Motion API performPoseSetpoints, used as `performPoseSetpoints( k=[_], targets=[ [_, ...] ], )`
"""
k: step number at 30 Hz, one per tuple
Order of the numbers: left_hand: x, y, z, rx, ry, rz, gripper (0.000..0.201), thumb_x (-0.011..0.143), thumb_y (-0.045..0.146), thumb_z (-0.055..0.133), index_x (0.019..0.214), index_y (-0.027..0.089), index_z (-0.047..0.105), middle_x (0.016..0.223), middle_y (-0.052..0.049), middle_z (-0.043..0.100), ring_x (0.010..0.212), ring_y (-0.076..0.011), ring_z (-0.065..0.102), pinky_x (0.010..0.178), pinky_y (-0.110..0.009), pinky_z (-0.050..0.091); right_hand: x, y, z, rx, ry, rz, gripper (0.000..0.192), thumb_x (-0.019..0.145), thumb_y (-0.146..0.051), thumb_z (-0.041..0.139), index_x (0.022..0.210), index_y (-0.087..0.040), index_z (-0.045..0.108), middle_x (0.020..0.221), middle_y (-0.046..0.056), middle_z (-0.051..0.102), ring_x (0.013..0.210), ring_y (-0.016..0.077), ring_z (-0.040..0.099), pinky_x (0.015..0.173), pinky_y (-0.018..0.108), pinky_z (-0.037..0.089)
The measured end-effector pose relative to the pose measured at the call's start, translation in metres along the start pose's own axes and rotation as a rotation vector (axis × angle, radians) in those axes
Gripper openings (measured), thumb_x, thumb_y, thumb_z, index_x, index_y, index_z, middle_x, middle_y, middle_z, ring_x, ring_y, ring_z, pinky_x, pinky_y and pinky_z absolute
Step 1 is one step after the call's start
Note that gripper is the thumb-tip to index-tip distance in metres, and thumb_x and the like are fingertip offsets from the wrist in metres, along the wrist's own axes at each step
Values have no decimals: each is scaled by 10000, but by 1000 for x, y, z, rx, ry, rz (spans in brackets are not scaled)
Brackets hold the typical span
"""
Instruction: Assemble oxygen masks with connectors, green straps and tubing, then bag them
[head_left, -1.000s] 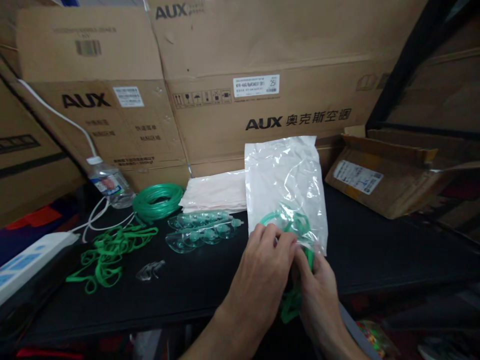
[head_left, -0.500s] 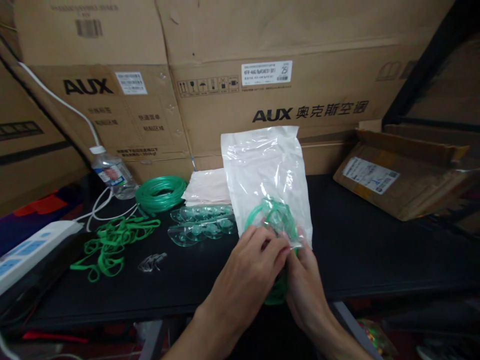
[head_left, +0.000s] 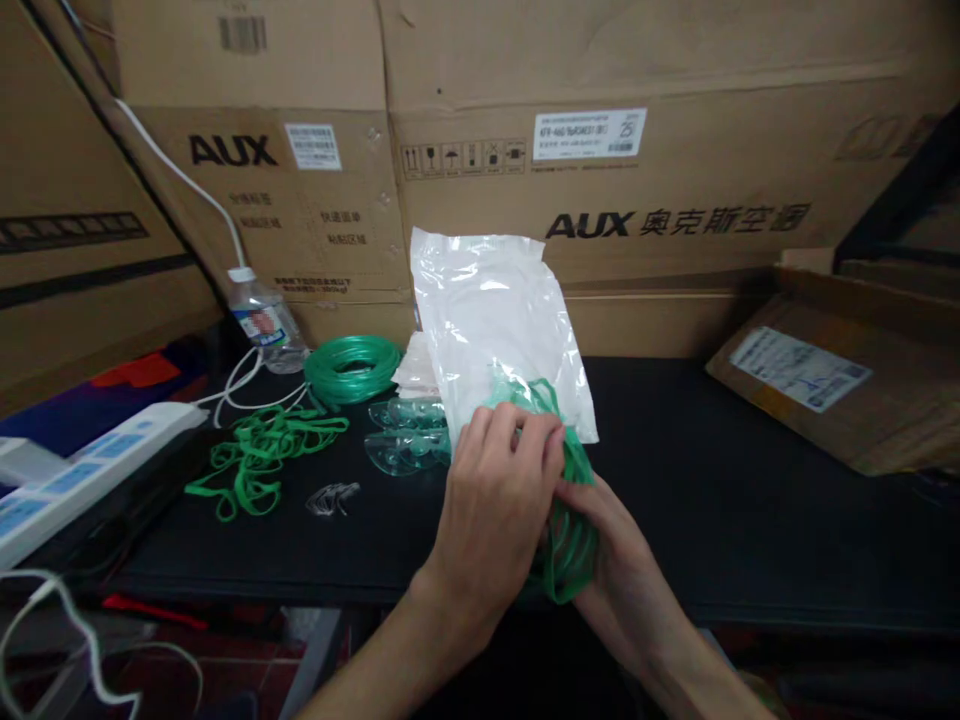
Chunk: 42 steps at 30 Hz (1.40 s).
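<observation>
A white-and-clear plastic pouch (head_left: 499, 310) stands tilted in front of me, with pale green parts showing inside its lower end. The curled fingers of my left hand (head_left: 495, 485) are closed on the pouch's lower edge, by the green parts. Coiled green tubing with a flat green strap (head_left: 574, 550) hangs below the pouch, and my right hand (head_left: 619, 545) is closed around it. My left hand hides some of the fingertips and the pouch's opening.
Left of the pouch lie clear green masks (head_left: 409, 450), coiled green tubing (head_left: 352, 368), green elastic straps (head_left: 259, 455) and small metal strips (head_left: 332, 498). Behind them stand a plastic bottle (head_left: 266, 325) and large cartons (head_left: 480, 210). A power strip (head_left: 97, 460) lies left; an open box (head_left: 810, 370) sits right.
My view has swung left. The pouch has tilted further left, and more of the green tubing and strap shows outside it, between my hands.
</observation>
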<state>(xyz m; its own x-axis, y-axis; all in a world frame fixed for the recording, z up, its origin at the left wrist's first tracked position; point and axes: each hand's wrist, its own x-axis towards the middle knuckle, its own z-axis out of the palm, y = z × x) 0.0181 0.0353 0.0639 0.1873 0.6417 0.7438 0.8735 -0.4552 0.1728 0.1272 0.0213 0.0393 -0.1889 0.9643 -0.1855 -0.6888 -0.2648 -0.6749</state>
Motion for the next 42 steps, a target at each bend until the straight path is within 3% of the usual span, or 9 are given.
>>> performPoseSetpoints(
  k=[5, 11, 15, 17, 21, 25, 33, 37, 42],
  targets=[
    [2, -13, -7, 125, -56, 143, 104, 985, 156, 558, 974, 149, 661, 910, -46, 647, 838, -225, 556, 735, -358, 488, 12, 8, 4, -70, 25, -65, 366, 644, -285, 922, 963, -214, 758, 877, 9, 770, 777, 162, 708, 678, 220, 572],
    [-4, -14, -9, 13, -35, 206, 93, 994, 165, 556, 974, 160, 647, 914, -30, 639, 858, -196, 569, 775, -341, 497, 19, 21, 12, -86, 26, -193, 272, 741, -354, 855, 938, -202, 746, 859, 11, 757, 788, 169, 696, 737, 270, 580],
    [-6, -14, -3, -47, -121, 140, 129, 1019, 199, 512, 1030, 166, 636, 960, -47, 644, 901, -214, 573, 815, -363, 496, 17, 24, 15, -29, 88, -182, 229, 741, -332, 821, 922, -219, 737, 850, -9, 754, 832, 183, 700, 781, 295, 571],
    [-5, -14, 1, -28, -83, 78, 135, 1022, 215, 502, 1019, 168, 628, 951, -57, 633, 885, -225, 566, 802, -373, 493, 14, 21, 16, 23, 90, -141, 167, 735, -305, 797, 871, -231, 733, 805, -35, 743, 813, 174, 695, 809, 298, 562],
    [0, -17, 6, 60, 42, 48, 83, 1001, 193, 531, 991, 169, 610, 913, -56, 612, 842, -235, 546, 749, -370, 474, 5, 10, 16, 114, -92, 0, 82, 722, -288, 736, 773, -224, 740, 796, -16, 752, 879, 213, 690, 866, 337, 548],
    [6, -21, 7, 72, 0, 8, 70, 984, 171, 555, 969, 169, 623, 903, -55, 614, 839, -233, 550, 747, -363, 467, 5, 7, 15, 202, -210, 61, 127, 757, -335, 689, 782, -231, 758, 878, 6, 775, 948, 243, 680, 892, 381, 546],
    [6, -25, 7, -28, -4, 51, 69, 977, 185, 584, 944, 199, 644, 901, -27, 633, 850, -203, 566, 750, -341, 470, 19, 18, 15, 82, 51, -116, 287, 771, -279, 801, 1050, -238, 749, 996, 9, 777, 887, 180, 704, 832, 301, 573],
    [1, -24, 6, -95, -25, 108, 46, 972, 171, 593, 963, 182, 637, 917, -33, 633, 879, -203, 568, 778, -346, 480, 19, 18, 15, 15, 67, -163, 277, 771, -323, 818, 1019, -224, 746, 981, 21, 777, 903, 199, 718, 803, 306, 591],
    [1, -27, 3, -203, -62, 55, 57, 964, 175, 615, 1011, 192, 642, 943, -25, 624, 896, -195, 567, 815, -340, 488, 16, 18, 11, 12, 53, -184, 251, 811, -343, 799, 1017, -210, 745, 974, 31, 777, 869, 184, 724, 799, 305, 602]
  ],
)
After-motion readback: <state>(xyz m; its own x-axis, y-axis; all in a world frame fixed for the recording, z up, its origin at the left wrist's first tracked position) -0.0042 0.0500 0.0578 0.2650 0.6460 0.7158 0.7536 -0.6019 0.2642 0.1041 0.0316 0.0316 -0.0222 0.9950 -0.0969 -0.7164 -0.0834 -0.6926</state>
